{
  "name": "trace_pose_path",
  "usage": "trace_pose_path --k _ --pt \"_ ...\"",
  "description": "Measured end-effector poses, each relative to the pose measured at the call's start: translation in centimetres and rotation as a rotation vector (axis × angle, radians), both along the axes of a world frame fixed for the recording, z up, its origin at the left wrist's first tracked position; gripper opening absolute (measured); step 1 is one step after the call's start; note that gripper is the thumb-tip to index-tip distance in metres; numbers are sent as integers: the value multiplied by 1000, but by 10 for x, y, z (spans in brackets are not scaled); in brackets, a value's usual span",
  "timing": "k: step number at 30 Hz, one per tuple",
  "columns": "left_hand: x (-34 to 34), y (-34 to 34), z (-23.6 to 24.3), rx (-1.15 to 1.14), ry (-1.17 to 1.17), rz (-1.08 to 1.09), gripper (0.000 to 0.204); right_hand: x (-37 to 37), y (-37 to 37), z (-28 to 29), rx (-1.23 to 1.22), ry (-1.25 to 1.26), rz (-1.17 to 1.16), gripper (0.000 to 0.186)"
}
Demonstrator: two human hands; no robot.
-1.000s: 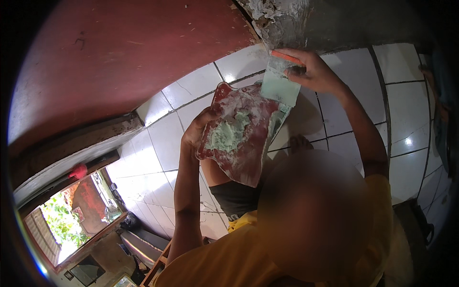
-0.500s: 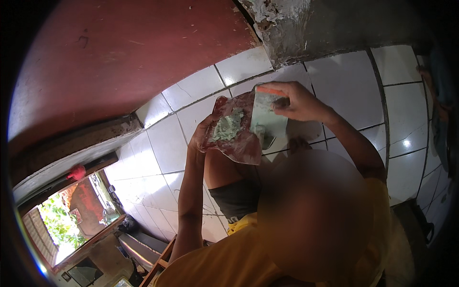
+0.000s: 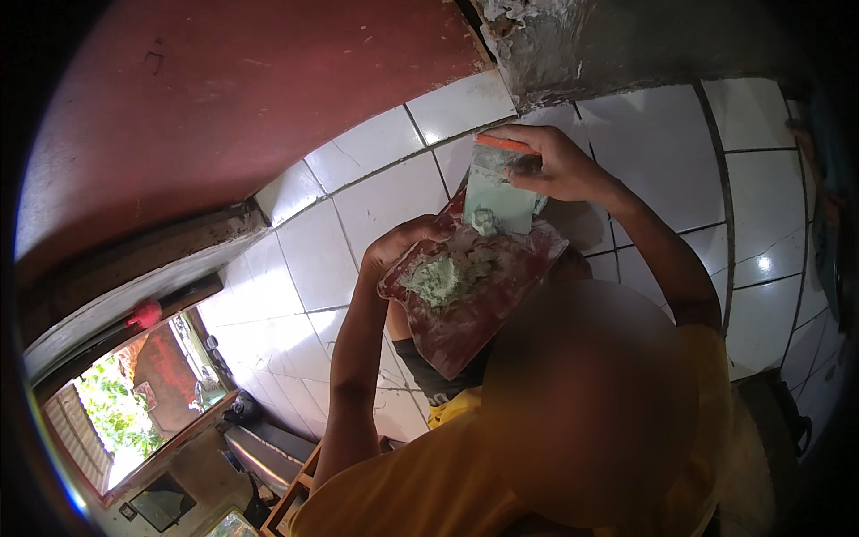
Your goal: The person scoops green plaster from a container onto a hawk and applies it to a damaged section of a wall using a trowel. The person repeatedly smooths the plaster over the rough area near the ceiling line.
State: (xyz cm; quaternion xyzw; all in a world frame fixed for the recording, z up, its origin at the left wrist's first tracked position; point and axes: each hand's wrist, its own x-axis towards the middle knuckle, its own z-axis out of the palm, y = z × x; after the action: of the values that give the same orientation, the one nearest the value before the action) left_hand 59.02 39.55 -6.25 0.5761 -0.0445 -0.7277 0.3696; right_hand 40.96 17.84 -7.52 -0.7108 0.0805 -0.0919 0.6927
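Observation:
My left hand (image 3: pixel 400 244) grips the left edge of a dark red flat board (image 3: pixel 474 331), an irregular sheet with pointed corners. A lump of pale green putty (image 3: pixel 440 280) sits on it, with smears around. My right hand (image 3: pixel 564 166) is closed on a wide putty scraper (image 3: pixel 497 199), at its orange edge. Its blade is coated in pale green, and a small blob of putty hangs at its lower edge, by the far part of the board. Whether the blade touches the board I cannot tell.
White tiles (image 3: pixel 385 201) with dark joints lie behind my hands. A red-painted surface (image 3: pixel 242 98) and a rough grey one (image 3: pixel 644 45) border them. A window opening (image 3: pixel 134 403) with a pink-red object (image 3: pixel 143 313) above it is at the lower left.
The board has turned and moved slightly nearer, its pointed corner now toward me. My left hand has shifted round its edge. The scraper has moved up and away, and more putty shows.

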Motion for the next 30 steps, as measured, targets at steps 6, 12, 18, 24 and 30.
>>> trace_pose_path --k 6,12,18,24,30 --pt "-7 -10 -2 33 136 91 46 1 6 -12 -7 23 58 54" --pt "-9 -15 -5 30 228 230 44 -2 11 -29 -187 -81 55 54" --pt "9 -1 -15 38 84 294 49 -3 19 -35 -89 -29 38 50" --pt "6 3 2 -119 -212 251 52 -11 25 -56 109 33 54 52" --pt "-5 19 -12 -357 -263 448 60 -35 9 -17 636 -64 -198 46"
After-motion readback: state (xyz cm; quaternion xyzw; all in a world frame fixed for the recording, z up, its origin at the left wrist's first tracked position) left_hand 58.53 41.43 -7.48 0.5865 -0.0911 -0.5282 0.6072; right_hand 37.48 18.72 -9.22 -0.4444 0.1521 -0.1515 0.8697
